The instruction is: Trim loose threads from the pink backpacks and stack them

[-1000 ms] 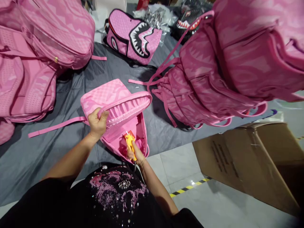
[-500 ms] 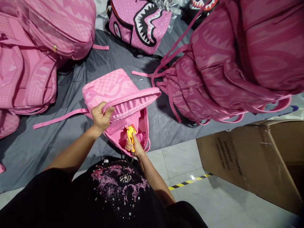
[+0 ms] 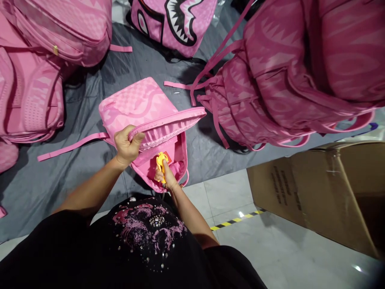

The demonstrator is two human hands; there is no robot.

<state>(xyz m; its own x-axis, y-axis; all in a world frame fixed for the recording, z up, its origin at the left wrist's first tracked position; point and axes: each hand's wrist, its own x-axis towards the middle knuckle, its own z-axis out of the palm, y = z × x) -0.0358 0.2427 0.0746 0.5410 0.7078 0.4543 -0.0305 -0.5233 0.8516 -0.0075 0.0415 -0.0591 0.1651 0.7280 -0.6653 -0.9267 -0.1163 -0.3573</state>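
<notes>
A small pink backpack [image 3: 135, 96] lies unzipped on the grey-covered table. My left hand [image 3: 126, 144] is closed on the edge of its lifted front panel, holding the mouth apart. Inside the opening, my right hand [image 3: 166, 174] grips a yellow air blow gun [image 3: 162, 159], its head towards the bag's interior. A metal fitting shows below the handle. Beside the gun's head is a small red patch [image 3: 167, 157], too small to make out. Bunched pink material [image 3: 177, 168] lies in the bag to the right of the gun.
Larger pink backpacks stand to the right [image 3: 270, 80] and left [image 3: 75, 32]. A pink bag with a shark-mouth print [image 3: 180, 28] lies at the back. An open cardboard box [image 3: 313, 192] stands at the right, near striped floor tape [image 3: 237, 220].
The view has shifted slightly. My right hand has turned the air blow gun and moved it a little to the left inside the backpack. My left hand keeps its grip on the panel.
</notes>
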